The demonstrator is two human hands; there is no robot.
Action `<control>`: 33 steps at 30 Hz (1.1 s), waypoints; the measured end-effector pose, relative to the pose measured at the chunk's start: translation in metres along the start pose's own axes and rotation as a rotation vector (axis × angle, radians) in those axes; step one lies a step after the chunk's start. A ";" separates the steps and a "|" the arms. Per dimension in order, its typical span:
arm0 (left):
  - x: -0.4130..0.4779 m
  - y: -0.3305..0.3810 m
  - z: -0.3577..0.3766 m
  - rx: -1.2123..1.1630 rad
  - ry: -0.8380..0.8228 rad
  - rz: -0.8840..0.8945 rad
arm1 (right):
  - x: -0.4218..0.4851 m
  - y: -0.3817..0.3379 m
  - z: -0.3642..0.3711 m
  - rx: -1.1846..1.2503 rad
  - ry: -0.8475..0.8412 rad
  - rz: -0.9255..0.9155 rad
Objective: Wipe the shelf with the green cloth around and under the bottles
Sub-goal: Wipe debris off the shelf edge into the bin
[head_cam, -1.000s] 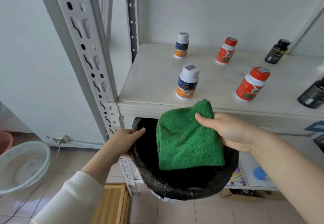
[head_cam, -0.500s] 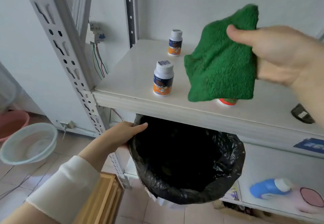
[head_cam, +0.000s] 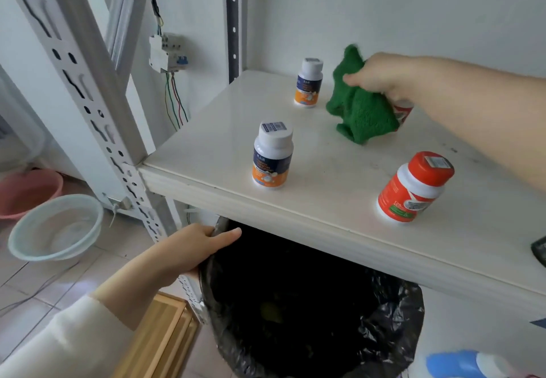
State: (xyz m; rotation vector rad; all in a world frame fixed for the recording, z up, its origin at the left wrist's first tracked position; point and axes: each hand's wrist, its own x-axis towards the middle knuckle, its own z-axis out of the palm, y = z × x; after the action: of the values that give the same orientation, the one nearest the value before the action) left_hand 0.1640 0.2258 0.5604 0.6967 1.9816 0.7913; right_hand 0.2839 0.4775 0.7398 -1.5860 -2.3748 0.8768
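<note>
Green cloth [head_cam: 362, 114] is bunched in the right hand [head_cam: 375, 77], whose fingers are curled round its upper folds, above the back half of the white shelf [head_cam: 325, 170]. Its lower folds hang down to the shelf top; whether they press on it cannot be told through the blur. The cloth sits between the rear blue-and-orange bottle [head_cam: 308, 86], near on its left, and the rear red bottle [head_cam: 402, 113], which is mostly hidden behind the cloth and the hand. Nearer the front edge stand the front blue-and-orange bottle [head_cam: 272, 159] and the front red bottle [head_cam: 413, 188], both well apart from the cloth. Below the shelf, the left hand [head_cam: 189, 253] grips the rim of a bin [head_cam: 396, 312] lined with a black bag, fingers hooked over the edge. A clear bowl [head_cam: 56, 227] and a pink basin [head_cam: 29, 191] sit on the tiled floor [head_cam: 88, 274] at the left.
</note>
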 end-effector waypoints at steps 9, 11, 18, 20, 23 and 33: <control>0.011 0.000 0.002 -0.005 0.008 0.031 | 0.018 -0.004 0.042 -0.452 -0.382 0.048; 0.011 0.002 0.002 -0.018 0.008 0.034 | 0.016 -0.005 0.046 -0.499 -0.361 0.047; 0.007 0.008 0.002 -0.039 -0.025 0.045 | -0.012 -0.001 0.052 -0.548 -0.340 0.037; 0.005 0.010 0.003 -0.042 -0.045 0.056 | -0.021 0.002 0.053 -0.522 -0.346 0.031; 0.002 0.011 0.004 -0.044 -0.066 0.049 | -0.028 0.010 0.046 -0.191 -0.387 0.063; 0.005 0.013 0.007 -0.029 -0.095 0.013 | -0.033 0.039 -0.052 0.620 -0.151 0.179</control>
State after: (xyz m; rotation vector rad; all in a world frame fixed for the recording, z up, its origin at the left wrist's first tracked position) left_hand 0.1697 0.2395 0.5647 0.7184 1.8782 0.7789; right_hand 0.3513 0.4790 0.7676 -1.5086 -1.7802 1.6212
